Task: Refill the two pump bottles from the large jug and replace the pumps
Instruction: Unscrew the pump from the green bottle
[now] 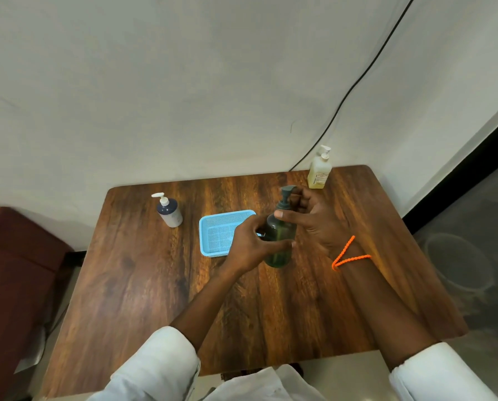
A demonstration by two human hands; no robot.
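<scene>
Left hand gripping green bottle, right hand around pump, mid-table

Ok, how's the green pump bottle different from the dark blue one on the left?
The translucent green pump bottle is held by both hands, left hand and right hand; the dark blue pump bottle stands untouched. Green has a dark grey pump, blue a white one. Both pumps are on.
</scene>
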